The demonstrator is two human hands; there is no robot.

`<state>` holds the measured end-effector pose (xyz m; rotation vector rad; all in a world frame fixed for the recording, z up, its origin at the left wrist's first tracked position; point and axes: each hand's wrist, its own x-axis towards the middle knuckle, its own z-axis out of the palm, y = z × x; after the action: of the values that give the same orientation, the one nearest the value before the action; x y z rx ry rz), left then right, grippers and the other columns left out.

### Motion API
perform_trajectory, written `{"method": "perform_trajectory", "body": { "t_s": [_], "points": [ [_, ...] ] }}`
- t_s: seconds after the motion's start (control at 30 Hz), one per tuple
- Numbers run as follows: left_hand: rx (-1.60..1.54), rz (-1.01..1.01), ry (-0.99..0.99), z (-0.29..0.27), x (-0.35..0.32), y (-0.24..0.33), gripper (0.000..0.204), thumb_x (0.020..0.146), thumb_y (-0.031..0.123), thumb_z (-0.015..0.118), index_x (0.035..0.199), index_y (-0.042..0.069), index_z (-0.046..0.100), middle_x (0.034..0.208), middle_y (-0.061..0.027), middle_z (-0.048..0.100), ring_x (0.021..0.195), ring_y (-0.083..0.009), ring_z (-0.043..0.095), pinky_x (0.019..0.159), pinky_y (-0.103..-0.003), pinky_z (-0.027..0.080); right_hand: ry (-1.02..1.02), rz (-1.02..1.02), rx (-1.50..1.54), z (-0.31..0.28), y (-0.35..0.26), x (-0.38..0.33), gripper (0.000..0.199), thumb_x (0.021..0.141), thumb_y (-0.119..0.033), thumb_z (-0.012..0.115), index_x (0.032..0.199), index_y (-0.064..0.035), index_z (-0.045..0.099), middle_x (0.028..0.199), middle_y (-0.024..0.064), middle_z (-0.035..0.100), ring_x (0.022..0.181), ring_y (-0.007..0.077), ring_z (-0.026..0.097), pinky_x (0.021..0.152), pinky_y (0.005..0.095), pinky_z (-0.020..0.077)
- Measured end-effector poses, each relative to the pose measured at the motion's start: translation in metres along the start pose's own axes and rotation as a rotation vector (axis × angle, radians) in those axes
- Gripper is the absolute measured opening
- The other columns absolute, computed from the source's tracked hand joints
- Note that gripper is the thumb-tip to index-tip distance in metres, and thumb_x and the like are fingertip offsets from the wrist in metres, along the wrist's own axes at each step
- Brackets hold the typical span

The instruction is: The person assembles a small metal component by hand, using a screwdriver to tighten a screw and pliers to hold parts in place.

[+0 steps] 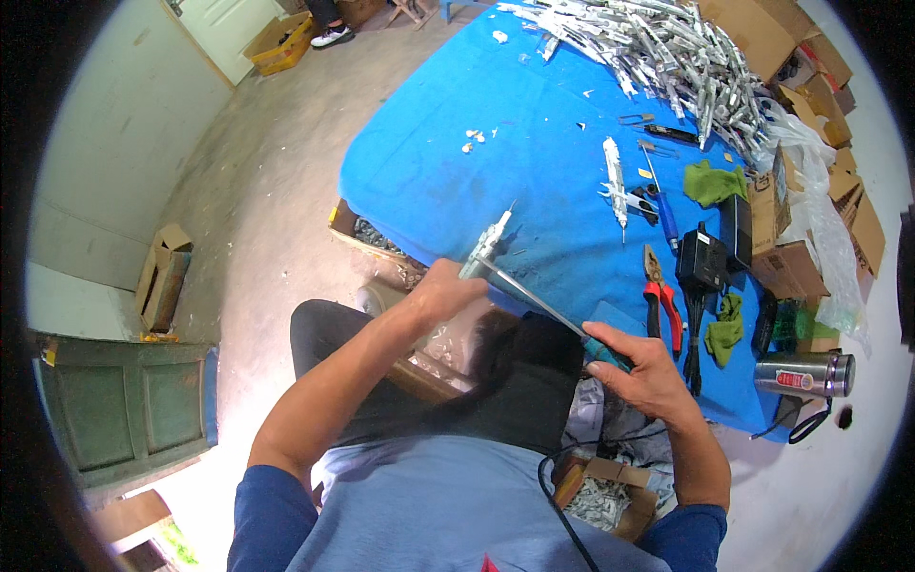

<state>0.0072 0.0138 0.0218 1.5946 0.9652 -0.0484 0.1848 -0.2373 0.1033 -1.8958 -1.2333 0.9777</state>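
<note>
My left hand is closed round a white, slim plastic part with a thin metal tip, held over the near left edge of the blue-covered table. My right hand grips the teal handle of a screwdriver. Its long shaft reaches left, and the tip meets or nearly meets the white part beside my left fingers; contact is too small to tell. Another white part of similar shape lies on the cloth, with a blue-handled screwdriver to its right.
A large heap of white parts covers the table's far right. Red-handled pliers, a black adapter, green cloths and a steel flask line the right side. Below the table edge stands a box of parts; a cable crosses my lap.
</note>
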Motion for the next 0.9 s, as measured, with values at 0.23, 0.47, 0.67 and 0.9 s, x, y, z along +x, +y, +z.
{"method": "perform_trajectory", "body": {
  "t_s": [0.23, 0.47, 0.67, 0.9],
  "points": [
    [-0.091, 0.035, 0.087, 0.015, 0.006, -0.019, 0.03, 0.079, 0.024, 0.064, 0.081, -0.006, 0.065, 0.071, -0.0094, 0.061, 0.066, -0.0164, 0.056, 0.06, -0.035, 0.046, 0.272, 0.159, 0.235, 0.022, 0.005, -0.001, 0.051, 0.087, -0.016, 0.072, 0.132, 0.0008, 0.056, 0.099, 0.0055, 0.065, 0.084, 0.0123, 0.061, 0.077, 0.0277, 0.0504],
    [-0.063, 0.08, 0.051, 0.036, -0.014, -0.016, 0.031, 0.085, 0.028, 0.062, 0.079, -0.003, 0.065, 0.066, -0.0027, 0.056, 0.06, -0.0121, 0.05, 0.055, -0.033, 0.042, 0.465, 0.165, 0.43, 0.095, 0.012, 0.046, 0.035, 0.085, -0.019, 0.073, 0.111, 0.0017, 0.062, 0.096, 0.012, 0.068, 0.083, 0.0149, 0.063, 0.075, 0.0304, 0.0508],
    [0.009, 0.222, 0.006, 0.048, -0.054, -0.016, 0.037, 0.088, 0.032, 0.062, 0.085, -0.005, 0.066, 0.069, -0.0047, 0.061, 0.069, -0.0097, 0.054, 0.06, -0.034, 0.046, 0.471, 0.04, 0.665, 0.138, 0.007, 0.069, 0.037, 0.086, -0.02, 0.069, 0.113, 0.0042, 0.06, 0.099, 0.0104, 0.065, 0.091, 0.015, 0.059, 0.083, 0.0321, 0.0487],
    [-0.028, 0.225, -0.169, 0.045, -0.093, -0.019, 0.036, 0.088, 0.033, 0.064, 0.085, -0.003, 0.065, 0.073, -0.0035, 0.061, 0.067, -0.0104, 0.055, 0.057, -0.031, 0.045, 0.186, -0.024, 0.988, 0.136, 0.008, 0.058, 0.041, 0.085, -0.017, 0.068, 0.119, 0.0027, 0.056, 0.105, 0.009, 0.062, 0.091, 0.0149, 0.059, 0.081, 0.0303, 0.0494]
  ]
}}
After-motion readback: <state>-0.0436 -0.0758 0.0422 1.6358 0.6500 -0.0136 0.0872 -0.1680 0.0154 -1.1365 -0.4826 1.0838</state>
